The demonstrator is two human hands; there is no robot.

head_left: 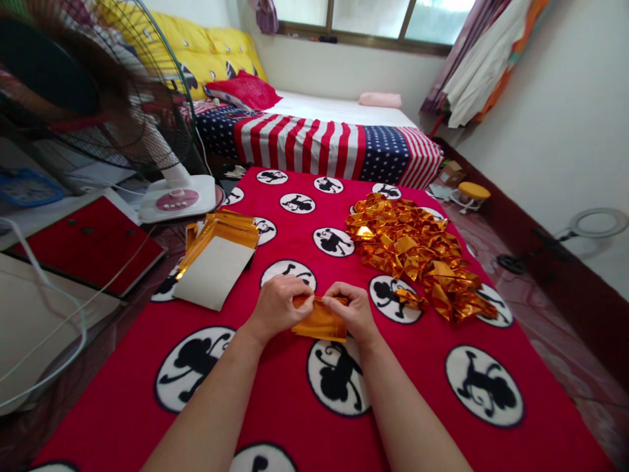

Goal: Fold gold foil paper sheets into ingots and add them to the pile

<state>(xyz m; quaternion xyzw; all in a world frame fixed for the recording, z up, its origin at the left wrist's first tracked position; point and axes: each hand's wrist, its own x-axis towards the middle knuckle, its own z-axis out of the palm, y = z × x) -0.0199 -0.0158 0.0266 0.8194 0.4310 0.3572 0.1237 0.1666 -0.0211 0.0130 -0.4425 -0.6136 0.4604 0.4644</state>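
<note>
An orange foil sheet point(319, 322) is being held at mid-tablecloth point(403, 387); the left hand point(282, 301) and right hand point(354, 308) are pinching its far edge. A foil-sheet stack point(223, 229) is lying by the left edge, crumpled foil pieces point(407, 249) by the right edge, patterned cloth showing between.

Bare forearms point(216, 400) showed above the red cloth point(417, 354).
Over that cloth, the left hand point(281, 301) and right hand point(354, 311) were uncovered too, their wrists point(254, 333) narrow, the forearms widening away from them.
</note>
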